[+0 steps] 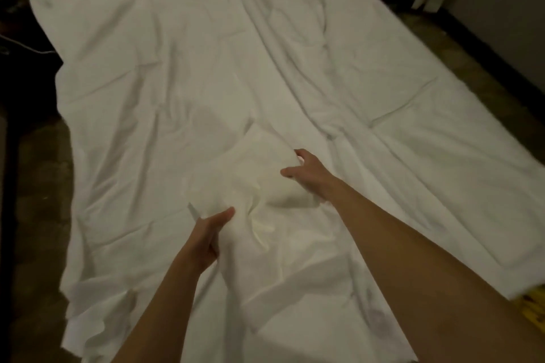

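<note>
- A white sheet [182, 74] lies rumpled across the bed [442, 186], bunched into a hump at the near centre.
- The left hand [208, 237] grips a fistful of cloth; the right hand [309, 175] touches the hump, fingers wide.
- Light, soft and limp, the sheet likely handles best when held by a hem or corner.
- The near hem is cut off, dim light blurs the far corners, and whatever lies under the hump is hidden.
</note>
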{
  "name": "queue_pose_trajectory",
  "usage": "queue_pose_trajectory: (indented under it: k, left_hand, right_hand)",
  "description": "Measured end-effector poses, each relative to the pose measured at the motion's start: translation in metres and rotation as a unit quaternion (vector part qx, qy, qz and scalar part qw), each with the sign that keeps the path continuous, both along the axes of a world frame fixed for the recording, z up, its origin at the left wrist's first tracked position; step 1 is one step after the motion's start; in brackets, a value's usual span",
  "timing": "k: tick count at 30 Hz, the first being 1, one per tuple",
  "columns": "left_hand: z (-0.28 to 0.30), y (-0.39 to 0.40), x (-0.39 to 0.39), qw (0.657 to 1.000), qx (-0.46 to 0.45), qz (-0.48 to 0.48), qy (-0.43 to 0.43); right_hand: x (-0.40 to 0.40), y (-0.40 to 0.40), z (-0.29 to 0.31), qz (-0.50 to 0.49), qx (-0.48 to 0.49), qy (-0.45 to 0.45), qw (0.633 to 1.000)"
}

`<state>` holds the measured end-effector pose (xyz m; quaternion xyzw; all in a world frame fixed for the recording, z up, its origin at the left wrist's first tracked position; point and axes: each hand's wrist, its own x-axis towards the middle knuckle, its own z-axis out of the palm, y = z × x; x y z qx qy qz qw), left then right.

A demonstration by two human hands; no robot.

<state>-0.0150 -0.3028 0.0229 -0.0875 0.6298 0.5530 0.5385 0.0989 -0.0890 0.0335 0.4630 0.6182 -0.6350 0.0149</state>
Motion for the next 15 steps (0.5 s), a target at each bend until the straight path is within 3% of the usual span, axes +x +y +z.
queue_pose_trajectory:
  k: [9, 15]
  left_hand:
    - [0.036, 0.151, 0.140, 0.997, 0.078, 0.002, -0.021]
    - [0.036, 0.247, 0.228, 0.996, 0.076, -0.018, -0.036]
  right_hand:
    - [0.143, 0.157, 0.039, -0.006, 0.021, -0.008, 1.000]
    - [0.239, 0.260, 0.037, 0.019, 0.078, -0.044, 0.996]
